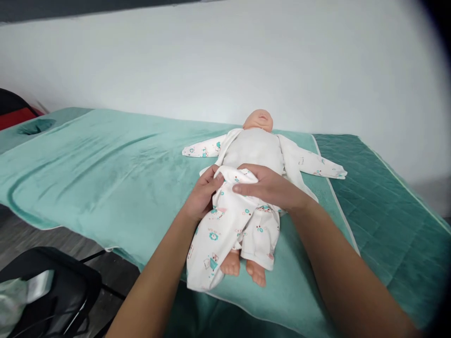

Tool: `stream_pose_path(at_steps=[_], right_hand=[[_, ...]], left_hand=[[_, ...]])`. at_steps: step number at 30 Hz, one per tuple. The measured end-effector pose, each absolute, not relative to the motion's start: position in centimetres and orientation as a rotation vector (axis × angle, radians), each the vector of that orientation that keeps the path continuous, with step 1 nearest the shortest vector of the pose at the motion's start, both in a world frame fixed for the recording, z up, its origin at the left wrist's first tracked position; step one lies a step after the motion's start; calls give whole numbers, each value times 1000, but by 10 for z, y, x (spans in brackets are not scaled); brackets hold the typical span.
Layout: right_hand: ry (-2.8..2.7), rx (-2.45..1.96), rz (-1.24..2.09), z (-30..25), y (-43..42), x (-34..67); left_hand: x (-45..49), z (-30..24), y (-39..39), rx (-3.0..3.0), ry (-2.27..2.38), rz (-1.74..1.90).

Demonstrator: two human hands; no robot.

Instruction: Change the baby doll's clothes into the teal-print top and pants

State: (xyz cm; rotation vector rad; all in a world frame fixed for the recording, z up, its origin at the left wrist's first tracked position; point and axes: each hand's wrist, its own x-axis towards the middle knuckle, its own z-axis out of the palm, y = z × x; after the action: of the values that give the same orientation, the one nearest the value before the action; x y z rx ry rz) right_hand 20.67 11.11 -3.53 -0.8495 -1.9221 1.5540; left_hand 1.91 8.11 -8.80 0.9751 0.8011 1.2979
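A baby doll (259, 123) lies on its back on a teal padded table (105, 164), head toward the wall and bare feet toward me. It wears a white printed sleepsuit (243, 225) that lies open over its grey cloth torso, sleeves spread to both sides. My left hand (202, 195) grips the left flap of the sleepsuit at the doll's waist. My right hand (269, 185) lies across the belly with fingers curled over the bunched cloth.
A darker green quilted cover (380, 197) spreads over the table's right end. A face hole (35, 126) sits at the far left end. A black seat (56, 286) with a grey cloth stands on the floor, lower left. A white wall runs behind.
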Motion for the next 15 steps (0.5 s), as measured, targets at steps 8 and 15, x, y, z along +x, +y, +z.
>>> stream_pose_path(at_steps=[8,15], right_hand=[[-1838,-869,1572,-42,108,203],[-1383,-735,1771,-46,112,203]], left_hand=[[19,-89,81,1071,809,1330],[16,-88,79,1178,770,1146]])
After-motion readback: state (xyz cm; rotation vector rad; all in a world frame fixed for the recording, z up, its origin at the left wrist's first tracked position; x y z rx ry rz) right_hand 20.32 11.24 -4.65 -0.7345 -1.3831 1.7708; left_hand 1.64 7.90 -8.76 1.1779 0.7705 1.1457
